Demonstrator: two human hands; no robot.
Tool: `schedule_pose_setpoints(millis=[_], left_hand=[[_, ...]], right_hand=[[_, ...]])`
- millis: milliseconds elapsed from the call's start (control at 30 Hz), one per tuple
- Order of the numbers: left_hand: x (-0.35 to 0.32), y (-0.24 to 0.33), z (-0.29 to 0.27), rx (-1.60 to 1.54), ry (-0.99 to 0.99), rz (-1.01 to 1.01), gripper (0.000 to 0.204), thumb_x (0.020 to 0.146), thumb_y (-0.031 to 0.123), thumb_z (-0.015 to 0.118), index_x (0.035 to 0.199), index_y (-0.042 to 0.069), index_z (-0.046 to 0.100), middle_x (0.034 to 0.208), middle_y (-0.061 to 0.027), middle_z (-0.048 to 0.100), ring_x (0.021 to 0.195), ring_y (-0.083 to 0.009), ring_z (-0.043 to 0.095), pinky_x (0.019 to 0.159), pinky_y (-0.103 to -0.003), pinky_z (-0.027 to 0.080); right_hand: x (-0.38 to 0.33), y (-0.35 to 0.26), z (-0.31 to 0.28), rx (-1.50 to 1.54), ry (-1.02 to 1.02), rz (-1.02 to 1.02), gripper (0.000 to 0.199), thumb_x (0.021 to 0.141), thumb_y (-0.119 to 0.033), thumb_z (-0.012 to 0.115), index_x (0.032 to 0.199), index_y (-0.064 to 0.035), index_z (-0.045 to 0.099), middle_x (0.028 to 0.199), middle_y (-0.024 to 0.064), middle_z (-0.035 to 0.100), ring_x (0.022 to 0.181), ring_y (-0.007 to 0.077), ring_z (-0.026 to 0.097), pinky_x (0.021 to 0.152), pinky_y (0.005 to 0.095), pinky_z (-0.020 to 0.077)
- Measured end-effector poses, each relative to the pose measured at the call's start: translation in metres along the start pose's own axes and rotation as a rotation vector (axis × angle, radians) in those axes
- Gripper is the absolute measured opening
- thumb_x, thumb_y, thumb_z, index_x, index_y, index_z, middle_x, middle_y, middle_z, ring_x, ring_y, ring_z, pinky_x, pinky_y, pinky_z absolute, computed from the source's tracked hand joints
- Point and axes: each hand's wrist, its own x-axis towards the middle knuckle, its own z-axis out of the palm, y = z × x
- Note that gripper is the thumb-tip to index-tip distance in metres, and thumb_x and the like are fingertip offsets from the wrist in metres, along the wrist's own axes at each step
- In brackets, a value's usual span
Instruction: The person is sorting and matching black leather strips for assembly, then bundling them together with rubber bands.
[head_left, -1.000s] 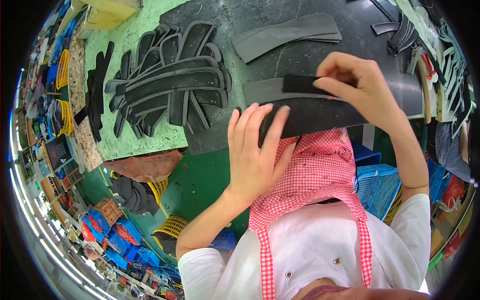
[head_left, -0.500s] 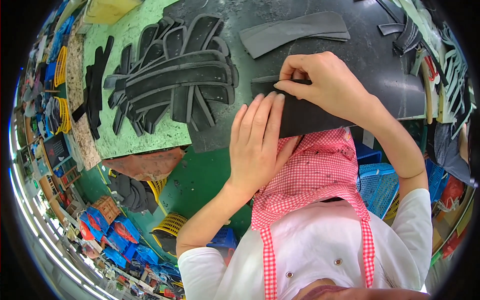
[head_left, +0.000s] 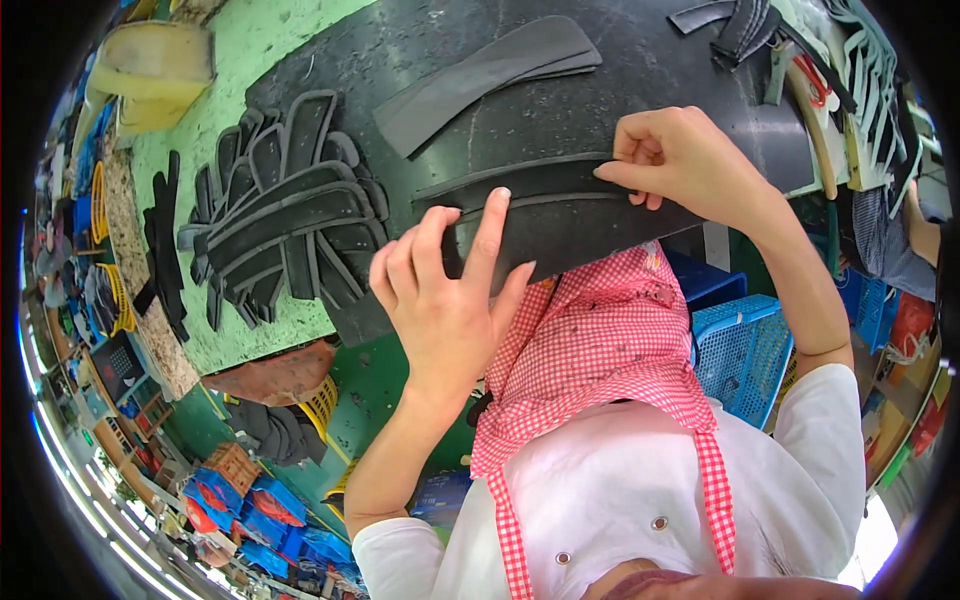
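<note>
A wide black sheet piece (head_left: 590,232) lies at the near edge of the work surface, with a narrow curved strip (head_left: 530,183) along its far side. My right hand (head_left: 685,165) is closed in a pinch at the strip's right end. Spread fingers of my left hand (head_left: 440,280) rest on the left part of the sheet, the index fingertip by the strip's lower edge. Beyond them lie two overlapping grey-black curved pieces (head_left: 490,80). To the left is a criss-crossed pile of edged black strips (head_left: 290,200).
Long thin black strips (head_left: 165,235) lie at the green table's (head_left: 225,350) left side. A yellowish container (head_left: 155,75) stands at the far left. Dark scraps (head_left: 745,30) and a wooden-handled tool (head_left: 812,125) lie far right. A blue basket (head_left: 740,350) is below the near edge.
The view has shifted. My left hand has moved left and its fingers have spread; my right hand has moved right along the strip. More of the strip's length now shows between my hands.
</note>
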Motion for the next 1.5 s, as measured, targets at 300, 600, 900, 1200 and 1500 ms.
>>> schedule_pose_setpoints(millis=[300, 600, 900, 1200, 1500], left_hand=[[0.013, 0.008, 0.019, -0.281, -0.105, 0.219, 0.051, 0.082, 0.024, 0.073, 0.131, 0.014, 0.064, 0.152, -0.0088, 0.048, 0.143, -0.0283, 0.043, 0.118, -0.052, 0.03], [0.019, -0.069, -0.06, 0.172, 0.291, -0.064, 0.045, 0.081, -0.006, 0.064, 0.122, 0.013, 0.073, 0.134, -0.008, 0.066, 0.137, -0.0327, 0.051, 0.115, -0.052, 0.032], [0.112, -0.03, 0.021, -0.227, 0.137, 0.114, 0.059, 0.081, 0.012, 0.076, 0.136, 0.008, 0.059, 0.116, -0.0099, 0.059, 0.112, -0.0281, 0.054, 0.096, -0.042, 0.045], [0.132, -0.016, 0.048, -0.264, 0.243, 0.042, 0.051, 0.084, 0.014, 0.076, 0.133, 0.018, 0.064, 0.103, -0.0033, 0.058, 0.1, -0.0246, 0.053, 0.088, -0.04, 0.042], [0.137, -0.006, 0.046, -0.475, 0.182, -0.098, 0.012, 0.082, 0.02, 0.079, 0.094, 0.022, 0.081, 0.101, 0.0009, 0.061, 0.107, -0.0237, 0.054, 0.096, -0.041, 0.04]], right_hand=[[0.007, 0.011, -0.007, -0.351, 0.123, -0.216, 0.034, 0.087, -0.028, 0.077, 0.075, -0.002, 0.059, 0.064, 0.0096, 0.063, 0.061, 0.0223, 0.065, 0.059, 0.0341, 0.0492], [0.073, 0.014, -0.013, -0.468, 0.757, -0.838, 0.025, 0.091, -0.02, 0.07, 0.113, -0.0072, 0.068, 0.116, 0.0082, 0.068, 0.11, 0.0281, 0.063, 0.094, 0.0387, 0.0497], [0.079, 0.008, 0.006, -0.41, 0.554, -0.876, 0.016, 0.083, -0.014, 0.073, 0.097, -0.0098, 0.065, 0.102, 0.0049, 0.065, 0.102, 0.0274, 0.062, 0.089, 0.0375, 0.0513], [0.077, 0.011, -0.019, -0.457, 0.657, -0.73, 0.013, 0.082, -0.013, 0.073, 0.091, -0.0071, 0.067, 0.097, 0.0068, 0.065, 0.097, 0.0285, 0.061, 0.087, 0.0388, 0.0512], [0.038, 0.017, -0.011, -0.434, 0.534, -0.69, 0.015, 0.085, -0.012, 0.069, 0.099, -0.0089, 0.064, 0.094, 0.0085, 0.068, 0.101, 0.0268, 0.065, 0.098, 0.0407, 0.0455]])
